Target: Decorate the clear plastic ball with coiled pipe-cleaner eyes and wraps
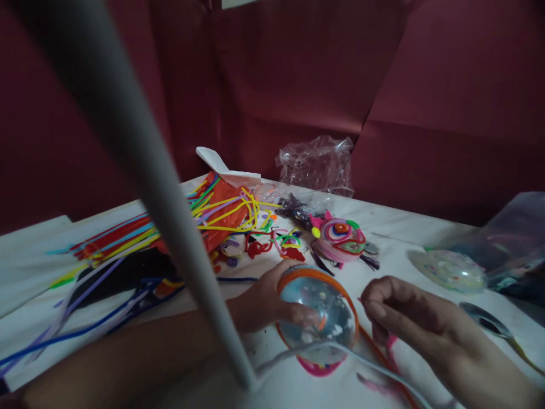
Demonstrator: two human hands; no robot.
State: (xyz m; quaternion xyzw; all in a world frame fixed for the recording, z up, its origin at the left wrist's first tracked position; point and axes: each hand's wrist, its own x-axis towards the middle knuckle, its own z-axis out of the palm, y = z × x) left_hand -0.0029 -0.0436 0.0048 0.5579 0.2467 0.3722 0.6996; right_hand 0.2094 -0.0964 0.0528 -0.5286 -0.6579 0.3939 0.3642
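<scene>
Our left hand [261, 304] grips a clear plastic dome [336, 309], the thumb bent across its front and the fingers going out of sight behind it. The dome is just above the white table [264, 372], near the middle of our view; we cannot tell whether it touches the cloth. An orange strip [352, 301] runs around its edge, and a pink-rimmed piece [321, 366] shows beneath it. Our right hand [419, 326] is just beside the dome, apart from it, thumb and fingertips drawn together; a bit of pink strip [392, 342] shows below them, but we cannot tell whether they hold it. A white cord [293, 351] crosses in front of the dome, and a grey pole [170, 193] cuts across our left forearm. Beyond the dome we see a pink decorated toy [336, 250] and a clear bag [319, 165]; coloured strips [117, 236] lie to the left.
</scene>
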